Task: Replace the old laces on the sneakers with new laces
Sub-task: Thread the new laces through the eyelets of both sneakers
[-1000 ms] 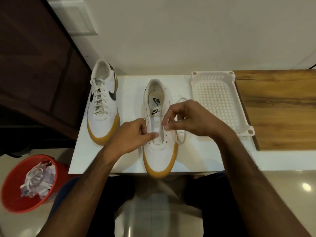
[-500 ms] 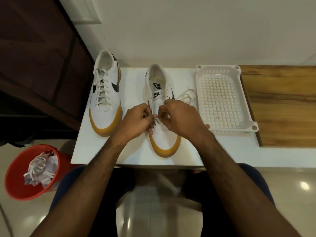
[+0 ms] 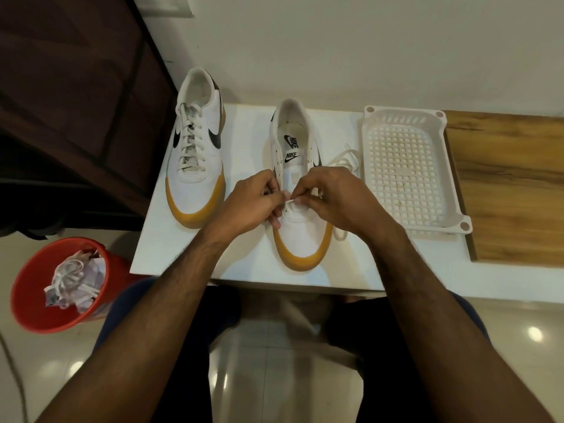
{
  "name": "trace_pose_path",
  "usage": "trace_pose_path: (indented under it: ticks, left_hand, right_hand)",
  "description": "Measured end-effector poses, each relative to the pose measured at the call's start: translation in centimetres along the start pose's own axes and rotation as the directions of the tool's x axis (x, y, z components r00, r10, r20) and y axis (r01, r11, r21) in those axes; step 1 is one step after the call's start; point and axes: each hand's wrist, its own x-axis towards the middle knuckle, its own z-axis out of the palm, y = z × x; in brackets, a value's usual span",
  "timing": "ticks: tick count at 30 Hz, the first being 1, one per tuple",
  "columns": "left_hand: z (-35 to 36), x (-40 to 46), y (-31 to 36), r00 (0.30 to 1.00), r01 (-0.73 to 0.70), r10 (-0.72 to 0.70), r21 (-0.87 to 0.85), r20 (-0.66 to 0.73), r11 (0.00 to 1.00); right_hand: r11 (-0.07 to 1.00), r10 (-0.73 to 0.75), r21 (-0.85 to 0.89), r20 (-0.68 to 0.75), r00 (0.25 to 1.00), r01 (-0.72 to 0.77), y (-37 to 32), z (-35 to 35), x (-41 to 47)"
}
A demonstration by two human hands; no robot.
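Two white sneakers with tan soles stand on the white table (image 3: 244,123). The left sneaker (image 3: 197,148) is fully laced. The right sneaker (image 3: 300,236) has bare eyelets. My right hand (image 3: 335,199) pinches the tip of a new white lace (image 3: 348,157) at the lowest eyelets. My left hand (image 3: 253,206) holds the shoe's left eyelet edge, fingers curled on it. The rest of the lace lies loose on the table to the right of the shoe, partly hidden under my right wrist.
A white perforated plastic tray (image 3: 406,169) sits right of the shoe, beside a wooden board (image 3: 512,184). A red bucket (image 3: 39,306) with old laces and scraps stands on the floor at the left. Dark furniture (image 3: 76,102) fills the far left.
Both hands came together over the lower eyelets of the right sneaker. The right hand brought the lace tip down to the shoe. The camera view shifted slightly.
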Motion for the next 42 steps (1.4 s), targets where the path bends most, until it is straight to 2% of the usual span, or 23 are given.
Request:
trace_pose_path:
  ticks: [5,11,13,18,22,27,30,33,35,37,39,42]
  left_hand:
    - [0.1,0.2,0.1,1.000,0.003,-0.003,0.020,-0.005,1.000]
    - [0.1,0.1,0.1,1.000,-0.016,0.016,0.058,-0.004,0.998]
    - [0.0,0.2,0.0,1.000,-0.019,0.020,0.057,-0.010,0.998]
    - [-0.2,0.2,-0.2,0.999,-0.031,0.032,0.047,-0.019,0.998]
    - [-0.1,0.1,-0.3,0.999,-0.044,0.045,0.050,-0.020,0.998]
    - [-0.1,0.1,-0.3,0.998,-0.050,0.052,0.047,-0.023,0.998]
    - [-0.2,0.1,-0.4,0.998,-0.055,0.055,0.041,-0.012,0.998]
    - [-0.9,0.3,-0.6,0.997,-0.047,0.046,0.019,0.054,0.999]
    - [-1.7,0.4,-1.1,0.984,-0.037,0.040,-0.019,0.171,0.999]
    - [-2.2,0.3,-1.7,0.961,-0.065,0.046,0.058,0.274,0.996]
    - [-2.2,0.1,-2.0,0.957,-0.109,0.059,0.165,0.284,0.980]
    - [-1.9,0.2,-2.0,0.965,-0.135,0.090,0.172,0.245,0.976]
  right_hand:
    - [0.983,-0.037,-0.178,0.066,0.997,0.048,-0.8,-0.3,0.2]
    - [0.959,-0.056,-0.274,0.079,0.995,0.076,-1.2,0.2,0.7]
    - [0.967,-0.062,-0.240,0.080,0.995,0.080,-0.9,0.3,0.7]
    - [0.998,-0.063,0.004,0.015,0.998,0.063,0.4,0.4,0.3]
    - [0.998,-0.050,0.032,0.036,0.998,0.049,0.5,0.5,0.7]
    - [0.999,-0.051,-0.012,0.089,0.995,0.052,0.2,0.9,1.2]
    - [0.997,0.012,0.073,0.049,0.999,-0.015,0.2,1.4,1.2]
    - [0.994,0.066,0.084,0.009,0.998,-0.066,0.1,2.0,1.1]
    - [0.995,0.065,0.069,0.000,0.998,-0.065,-0.1,2.3,1.2]
    - [0.994,0.060,0.086,0.018,0.998,-0.062,0.0,2.3,1.3]
    - [0.993,0.064,0.097,0.045,0.997,-0.069,0.2,1.9,1.4]
    - [0.994,0.060,0.091,0.065,0.996,-0.066,0.3,1.9,1.6]
